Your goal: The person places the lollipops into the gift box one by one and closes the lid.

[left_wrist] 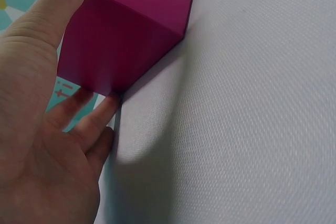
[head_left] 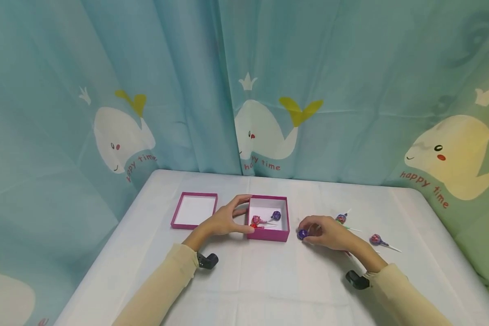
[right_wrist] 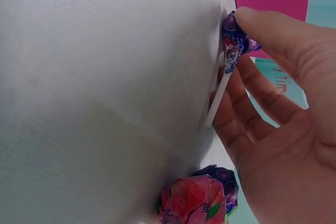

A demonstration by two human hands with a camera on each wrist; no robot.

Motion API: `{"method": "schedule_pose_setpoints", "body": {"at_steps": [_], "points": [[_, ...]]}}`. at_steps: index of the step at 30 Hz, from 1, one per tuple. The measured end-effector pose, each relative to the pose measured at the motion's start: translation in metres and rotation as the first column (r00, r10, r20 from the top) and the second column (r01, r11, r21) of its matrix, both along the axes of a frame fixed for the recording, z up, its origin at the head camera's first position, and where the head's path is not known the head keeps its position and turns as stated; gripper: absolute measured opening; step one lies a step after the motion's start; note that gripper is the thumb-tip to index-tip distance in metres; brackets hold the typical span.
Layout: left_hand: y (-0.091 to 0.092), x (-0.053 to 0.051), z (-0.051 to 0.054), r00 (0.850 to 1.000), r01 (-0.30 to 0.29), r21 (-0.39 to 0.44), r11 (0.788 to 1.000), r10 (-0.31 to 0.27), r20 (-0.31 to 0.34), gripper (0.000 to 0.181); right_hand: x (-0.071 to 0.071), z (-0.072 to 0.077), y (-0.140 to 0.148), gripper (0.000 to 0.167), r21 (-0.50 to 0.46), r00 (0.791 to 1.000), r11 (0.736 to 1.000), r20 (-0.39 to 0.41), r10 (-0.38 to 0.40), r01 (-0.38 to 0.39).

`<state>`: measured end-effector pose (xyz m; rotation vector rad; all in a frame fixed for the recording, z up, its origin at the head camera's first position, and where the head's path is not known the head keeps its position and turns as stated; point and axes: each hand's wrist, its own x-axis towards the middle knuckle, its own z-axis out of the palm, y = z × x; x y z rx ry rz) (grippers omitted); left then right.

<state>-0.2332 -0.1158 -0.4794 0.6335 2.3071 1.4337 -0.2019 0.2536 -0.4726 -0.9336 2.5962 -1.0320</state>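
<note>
My left hand (head_left: 224, 222) holds the left side of an open magenta box (head_left: 269, 235), its thumb at the front and its fingers toward the back. In the left wrist view the fingertips touch the lower edge of the box (left_wrist: 121, 40). Inside the white interior lie a purple lollipop (head_left: 276, 215) and red and pink lollipops (head_left: 256, 220). To the right of the box, my right hand (head_left: 326, 233) pinches another purple-wrapped lollipop (right_wrist: 231, 35) by its head, low at the tabletop. Its white stick (right_wrist: 218, 100) points back toward the palm in the right wrist view.
The box lid (head_left: 191, 226) lies inside up, left of the box. More lollipops are right of my right hand: one red and purple (head_left: 376, 239), another (head_left: 341, 218) behind the hand. A red-wrapped lollipop (right_wrist: 194, 198) sits beneath my palm. A whale-print curtain (head_left: 195, 90) stands behind the white table (head_left: 261, 280).
</note>
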Motion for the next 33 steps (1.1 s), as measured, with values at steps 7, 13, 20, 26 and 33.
{"method": "schedule_pose_setpoints", "body": {"at_steps": [7, 13, 20, 26, 33], "points": [[0.0, 0.0, 0.002, 1.0, 0.003, 0.004, 1.0, -0.003, 0.004, 0.098, 0.001, 0.002, 0.0, 0.026, 0.023, 1.0, 1.0, 0.003, -0.015, 0.014], [0.0, -0.001, -0.001, 1.0, 0.004, 0.005, 1.0, -0.004, 0.004, 0.098, 0.001, 0.003, -0.001, 0.025, 0.017, 1.0, 1.0, 0.002, -0.01, 0.01], [0.001, 0.0, 0.0, 1.0, -0.002, -0.01, 1.0, 0.002, 0.003, 0.098, 0.001, 0.003, 0.0, 0.025, 0.022, 1.0, 1.0, 0.003, -0.005, 0.004], [0.001, 0.0, 0.002, 1.0, -0.007, -0.016, 1.0, 0.007, 0.003, 0.098, 0.001, 0.003, 0.0, 0.025, 0.01, 1.0, 1.0, -0.014, 0.01, -0.01], [0.001, 0.001, 0.0, 1.0, -0.014, -0.011, 1.0, 0.014, 0.003, 0.097, -0.007, 0.015, 0.003, 0.024, 0.038, 0.999, 0.998, -0.013, 0.047, -0.046]]}}
